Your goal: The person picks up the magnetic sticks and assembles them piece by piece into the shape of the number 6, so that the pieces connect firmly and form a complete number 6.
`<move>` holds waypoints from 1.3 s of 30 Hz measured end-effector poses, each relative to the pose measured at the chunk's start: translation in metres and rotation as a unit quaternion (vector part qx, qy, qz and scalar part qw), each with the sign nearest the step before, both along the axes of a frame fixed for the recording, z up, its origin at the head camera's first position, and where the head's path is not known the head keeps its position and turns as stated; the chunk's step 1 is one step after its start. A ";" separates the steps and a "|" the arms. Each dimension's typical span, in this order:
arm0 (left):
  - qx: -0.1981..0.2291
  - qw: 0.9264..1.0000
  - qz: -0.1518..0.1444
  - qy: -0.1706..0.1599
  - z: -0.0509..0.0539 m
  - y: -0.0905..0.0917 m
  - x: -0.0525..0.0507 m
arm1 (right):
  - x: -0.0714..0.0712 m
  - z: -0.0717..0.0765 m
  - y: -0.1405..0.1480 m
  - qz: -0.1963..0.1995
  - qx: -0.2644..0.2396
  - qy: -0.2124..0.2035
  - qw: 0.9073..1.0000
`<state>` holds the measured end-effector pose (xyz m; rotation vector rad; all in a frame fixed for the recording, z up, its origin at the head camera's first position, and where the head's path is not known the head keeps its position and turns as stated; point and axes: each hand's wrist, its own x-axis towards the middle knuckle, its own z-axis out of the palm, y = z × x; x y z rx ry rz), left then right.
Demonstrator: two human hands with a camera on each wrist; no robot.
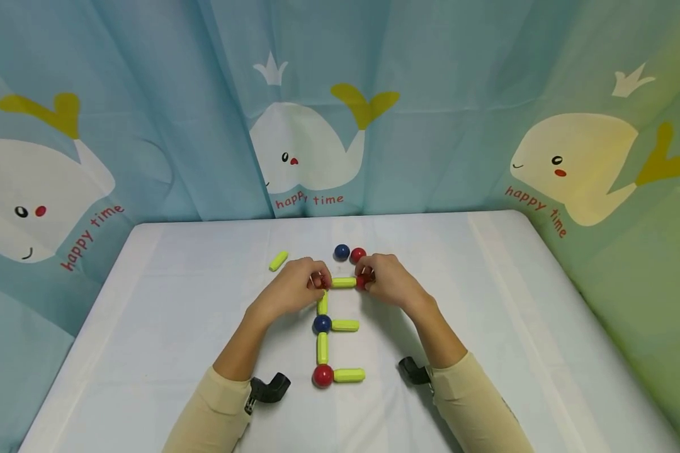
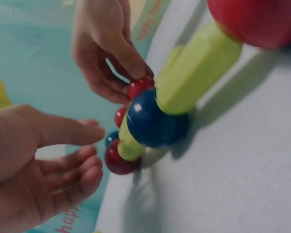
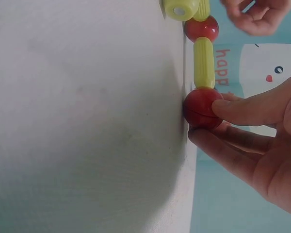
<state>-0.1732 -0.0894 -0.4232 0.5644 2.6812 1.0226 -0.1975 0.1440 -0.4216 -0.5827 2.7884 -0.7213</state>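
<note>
A figure of yellow-green magnetic rods and balls lies on the white table, with a red ball (image 1: 323,375) at its near end and a blue ball (image 1: 322,324) midway up. My right hand (image 1: 393,280) pinches a red ball (image 3: 202,108) between thumb and fingers, at the end of the top rod (image 1: 344,282). Beside the corner red ball (image 2: 120,158), my left hand (image 1: 291,286) hovers with fingers spread and nothing held. In the left wrist view a gap shows between that hand's fingertips (image 2: 94,133) and the ball. Short rods (image 1: 345,325) stick out rightward from the blue and near red balls.
Beyond the hands lie a loose blue ball (image 1: 342,252) and a loose red ball (image 1: 358,255). A single rod (image 1: 278,261) lies at the back left. A curtain with whales (image 1: 311,148) hangs behind the table (image 1: 164,314). Black wrist mounts (image 1: 271,388) sit on both sleeves.
</note>
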 end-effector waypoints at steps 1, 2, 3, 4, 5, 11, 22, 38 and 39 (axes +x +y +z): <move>-0.004 1.000 0.012 0.007 -0.002 -0.001 -0.001 | 0.000 0.000 0.000 -0.001 0.001 0.000 1.000; -0.009 1.000 0.022 0.011 -0.004 -0.002 -0.002 | 0.001 0.000 -0.001 -0.002 0.002 -0.001 1.000; -0.013 0.999 0.027 0.014 -0.006 -0.003 -0.003 | 0.001 0.001 -0.001 -0.003 0.003 -0.002 1.000; -0.017 0.999 0.031 0.014 -0.007 -0.003 -0.004 | 0.001 0.001 -0.001 -0.003 0.004 -0.002 1.000; -0.019 0.999 0.032 0.014 -0.009 -0.003 -0.005 | 0.001 0.001 -0.001 -0.003 0.005 -0.002 1.000; 0.006 1.000 0.028 -0.002 -0.016 -0.005 -0.009 | 0.001 0.001 -0.002 0.002 0.001 0.005 1.000; 0.063 0.997 0.049 -0.012 -0.027 -0.008 -0.014 | 0.002 0.000 -0.004 0.002 0.001 0.005 1.000; 0.076 0.994 0.072 -0.016 -0.028 -0.003 -0.014 | -0.001 0.005 0.002 0.003 -0.012 0.002 1.000; 0.076 0.994 0.074 -0.017 -0.028 -0.003 -0.014 | -0.001 0.006 0.003 0.002 -0.019 0.003 1.000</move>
